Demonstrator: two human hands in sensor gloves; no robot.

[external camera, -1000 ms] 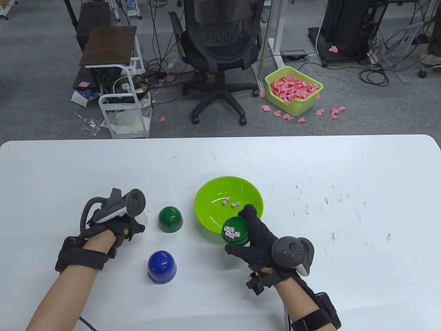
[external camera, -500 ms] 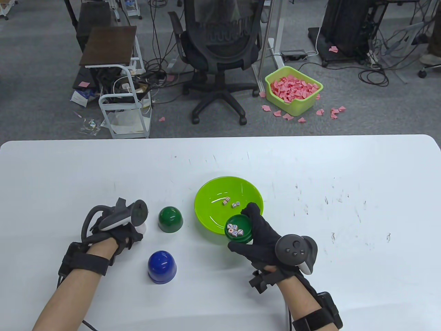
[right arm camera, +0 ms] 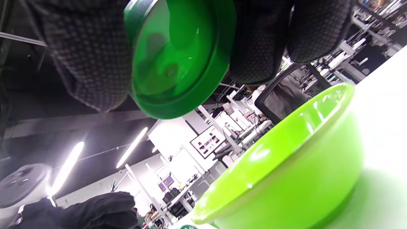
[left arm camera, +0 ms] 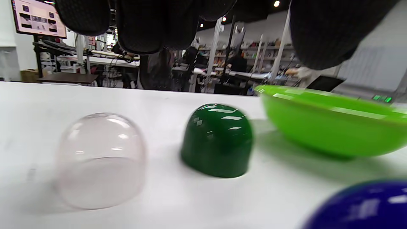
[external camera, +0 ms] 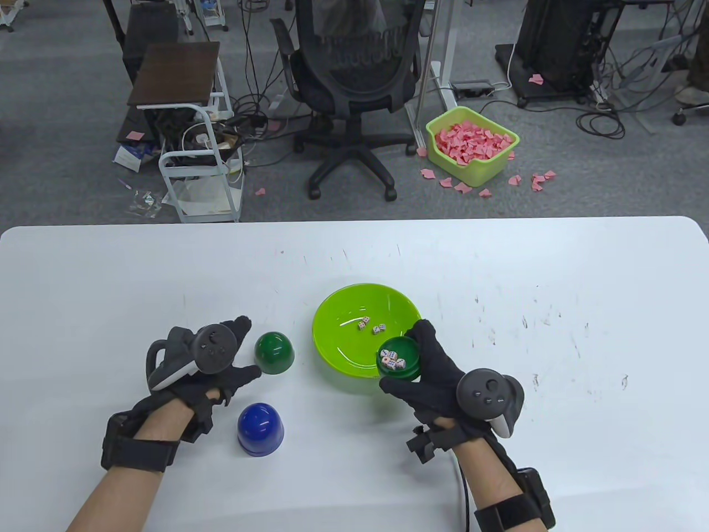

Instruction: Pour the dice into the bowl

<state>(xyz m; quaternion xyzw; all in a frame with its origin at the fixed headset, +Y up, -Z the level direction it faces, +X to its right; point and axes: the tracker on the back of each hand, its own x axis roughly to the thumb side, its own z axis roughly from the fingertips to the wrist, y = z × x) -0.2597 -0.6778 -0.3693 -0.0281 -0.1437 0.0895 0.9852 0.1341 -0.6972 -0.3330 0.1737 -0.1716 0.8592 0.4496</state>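
Green plastic, shallow and round: the tray (external camera: pixel 400 360) sits in the right hand (external camera: pixel 437 377), pinched at its rim between thumb and fingers (right arm camera: pixel 86 54), mouth up, held over the near right edge of the bowl (external camera: pixel 338 354). Several white dice (external camera: pixel 394 360) lie loose in the tray. Two more dice (external camera: pixel 370 326) rest on the floor of the bowl, near its centre. From the right wrist view the tray's underside is seen above the bowl's rim, apart from it.

The lime bowl stands on the white surface (external camera: pixel 554 288), which is scuffed with small dark marks to the right.

Left of the bowl, just beside it, a dark green dome (external camera: pixel 273 352) stands mouth down. A blue dome (external camera: pixel 260 429) stands nearer the person, well apart from the bowl. In the left wrist view a clear dome (left arm camera: pixel 101 159) stands left of the green one; from above it is hidden under the left hand (external camera: pixel 213 371).

The left hand hovers with fingers spread and nothing in its grasp, its fingertips close to the green dome; whether they touch it cannot be told.

Beyond the surface, on the floor, are an office chair (external camera: pixel 354 83), a small cart (external camera: pixel 194 160) and a green bin (external camera: pixel 472 144) of pink paper scraps.
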